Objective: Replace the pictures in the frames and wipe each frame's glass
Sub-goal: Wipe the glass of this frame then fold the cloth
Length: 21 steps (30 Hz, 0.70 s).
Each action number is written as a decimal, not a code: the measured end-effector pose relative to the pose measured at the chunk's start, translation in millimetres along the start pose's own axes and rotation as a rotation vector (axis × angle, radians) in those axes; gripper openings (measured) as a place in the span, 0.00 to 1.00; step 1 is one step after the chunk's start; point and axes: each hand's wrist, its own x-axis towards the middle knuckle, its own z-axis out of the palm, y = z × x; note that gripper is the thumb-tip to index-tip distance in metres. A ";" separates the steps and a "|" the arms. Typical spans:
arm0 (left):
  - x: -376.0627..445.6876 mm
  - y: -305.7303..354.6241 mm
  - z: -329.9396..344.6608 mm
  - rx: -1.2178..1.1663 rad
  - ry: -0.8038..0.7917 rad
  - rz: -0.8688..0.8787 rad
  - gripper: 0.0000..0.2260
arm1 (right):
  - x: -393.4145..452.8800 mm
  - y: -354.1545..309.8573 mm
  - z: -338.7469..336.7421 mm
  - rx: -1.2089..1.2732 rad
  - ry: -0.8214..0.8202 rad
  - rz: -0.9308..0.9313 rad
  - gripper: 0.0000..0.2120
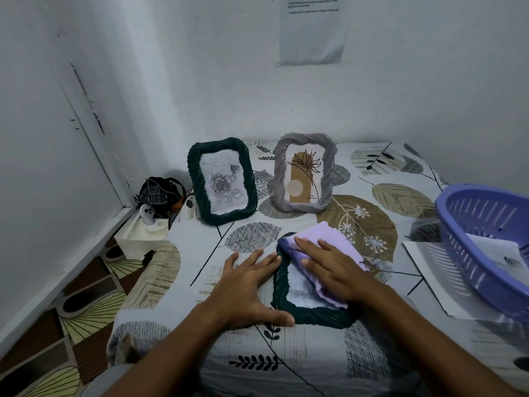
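Right now a dark green frame lies flat on the leaf-patterned surface, close to the person. The right hand presses a lilac cloth onto the frame's glass, fingers straight and spread on top, the grip released rather than clenched. The left hand rests flat beside the frame, fingertips against its left edge and thumb touching the lower corner, steadying it with an equally loose grip. Further back two frames stand upright: another dark green one showing a grey rose picture, and a grey one with a tan arch and plant drawing. A purple basket sits at the right over what look like loose sheets of paper, though they are blurred.
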 end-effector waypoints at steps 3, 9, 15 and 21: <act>0.0 -1.2 0.4 0.001 -0.004 0.003 0.52 | -17.6 9.4 2.7 0.012 -0.028 0.015 0.28; 1.1 -3.9 2.3 -0.005 -0.005 0.004 0.52 | -22.7 21.0 -14.5 -0.096 -0.001 0.086 0.25; 1.8 -3.6 2.2 -0.013 -0.001 0.001 0.54 | 7.6 13.8 -13.5 -0.169 0.054 0.051 0.26; 1.0 -0.5 -0.2 -0.021 -0.013 -0.008 0.52 | 21.9 2.4 7.9 -0.157 0.068 -0.009 0.32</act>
